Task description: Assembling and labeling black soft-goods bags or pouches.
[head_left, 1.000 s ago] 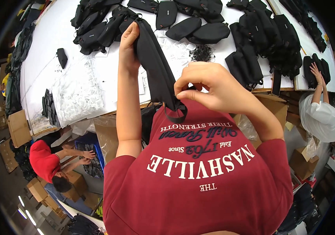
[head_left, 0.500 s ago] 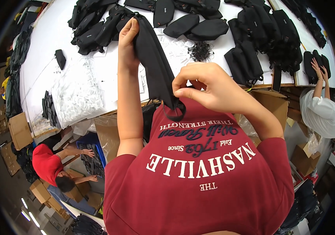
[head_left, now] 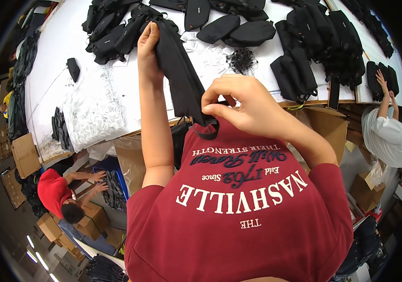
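A long black fabric pouch is stretched between my hands over the near edge of the table. My left hand is closed round its far end, thumb on top. At the near end my right hand pinches the pouch's edge between thumb and forefinger; whether a zipper pull is in the pinch I cannot make out. A black strap loop hangs from that near end against my red shirt. Just beyond the pouch lie white printed labels and a tangle of thin black cords.
Black pouches pile up at the far left and right of the white table. A clear bag of white tags lies at left. One co-worker in red bends over a blue crate; another in white handles pouches.
Both my hands and the pouch have shifted slightly left, the right hand still pinching the near end. The red-shirted co-worker's hands have moved over the crate.
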{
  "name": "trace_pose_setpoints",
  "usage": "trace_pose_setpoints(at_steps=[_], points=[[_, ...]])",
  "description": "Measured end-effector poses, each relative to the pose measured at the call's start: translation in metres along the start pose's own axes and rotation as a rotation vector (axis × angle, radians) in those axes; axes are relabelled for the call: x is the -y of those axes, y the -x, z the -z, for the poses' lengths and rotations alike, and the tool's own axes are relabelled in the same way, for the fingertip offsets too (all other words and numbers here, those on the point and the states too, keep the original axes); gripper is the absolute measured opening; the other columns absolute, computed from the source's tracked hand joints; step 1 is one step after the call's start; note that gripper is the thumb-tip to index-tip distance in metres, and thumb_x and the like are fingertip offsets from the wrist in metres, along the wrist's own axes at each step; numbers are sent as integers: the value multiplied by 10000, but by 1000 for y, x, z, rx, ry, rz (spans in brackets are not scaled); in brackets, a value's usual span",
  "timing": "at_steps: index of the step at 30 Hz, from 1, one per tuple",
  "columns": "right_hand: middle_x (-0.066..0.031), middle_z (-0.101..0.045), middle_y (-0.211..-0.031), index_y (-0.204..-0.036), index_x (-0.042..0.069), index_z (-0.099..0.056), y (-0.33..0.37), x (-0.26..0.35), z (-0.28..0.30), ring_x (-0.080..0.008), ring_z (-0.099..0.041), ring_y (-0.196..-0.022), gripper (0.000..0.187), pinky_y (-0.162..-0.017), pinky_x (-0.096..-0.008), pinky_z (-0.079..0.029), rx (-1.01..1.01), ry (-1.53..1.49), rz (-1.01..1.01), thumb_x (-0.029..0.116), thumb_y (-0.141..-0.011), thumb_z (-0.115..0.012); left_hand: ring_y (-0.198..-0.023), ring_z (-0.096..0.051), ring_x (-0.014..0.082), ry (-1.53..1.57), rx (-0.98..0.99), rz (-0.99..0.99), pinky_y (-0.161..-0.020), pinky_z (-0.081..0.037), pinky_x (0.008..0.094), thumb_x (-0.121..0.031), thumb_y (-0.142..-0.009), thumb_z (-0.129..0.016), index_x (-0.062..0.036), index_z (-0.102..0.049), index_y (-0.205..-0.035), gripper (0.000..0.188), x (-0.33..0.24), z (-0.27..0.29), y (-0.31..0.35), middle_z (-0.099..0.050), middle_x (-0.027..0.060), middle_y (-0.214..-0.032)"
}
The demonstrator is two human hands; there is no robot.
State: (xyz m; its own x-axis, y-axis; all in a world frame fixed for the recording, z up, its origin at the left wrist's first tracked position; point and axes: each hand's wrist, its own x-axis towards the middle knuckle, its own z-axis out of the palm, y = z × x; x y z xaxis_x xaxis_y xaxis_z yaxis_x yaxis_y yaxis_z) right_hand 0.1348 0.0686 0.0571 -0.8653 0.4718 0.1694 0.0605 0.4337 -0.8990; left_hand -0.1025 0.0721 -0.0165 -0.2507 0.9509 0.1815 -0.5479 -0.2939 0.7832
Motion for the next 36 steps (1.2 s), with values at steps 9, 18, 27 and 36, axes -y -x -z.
trace_pose_setpoints(at_steps=[9,18,27,36], points=[[-25,-598,-729,-799,40,-626,-13,2,4,-123,-455,-595,55,-533,-254,-375,-162,12,16,75,-777,-664,-548,-280,98,-106,-94,-7,-517,-242,254,-321,-991,-396,-76,-432,-680,397,0,-29,8,-349,-10,-599],[-13,-556,-684,-789,39,-619,-5,12,5,-101,-410,-556,65,-489,-238,-315,11,-127,-58,88,-791,-663,-547,-304,89,78,111,-21,-550,-260,243,-362,-998,-355,-92,-477,-721,406,2,-12,0,-369,-26,-587],[-34,-600,-706,-809,67,-620,-4,15,8,-147,-497,-551,81,-506,-271,-402,78,-103,-62,134,-788,-661,-577,-339,100,219,261,-21,-578,-285,240,-348,-995,-369,-61,-534,-813,378,7,-1,-6,-429,-1,-633],[-7,-542,-613,-971,50,-501,-7,5,17,-79,-459,-537,200,-532,-231,-349,38,-295,-219,164,-858,-620,-766,-393,146,70,239,-311,-739,-317,307,-458,-965,-379,-65,-543,-983,426,-15,-9,-11,-496,47,-816]])
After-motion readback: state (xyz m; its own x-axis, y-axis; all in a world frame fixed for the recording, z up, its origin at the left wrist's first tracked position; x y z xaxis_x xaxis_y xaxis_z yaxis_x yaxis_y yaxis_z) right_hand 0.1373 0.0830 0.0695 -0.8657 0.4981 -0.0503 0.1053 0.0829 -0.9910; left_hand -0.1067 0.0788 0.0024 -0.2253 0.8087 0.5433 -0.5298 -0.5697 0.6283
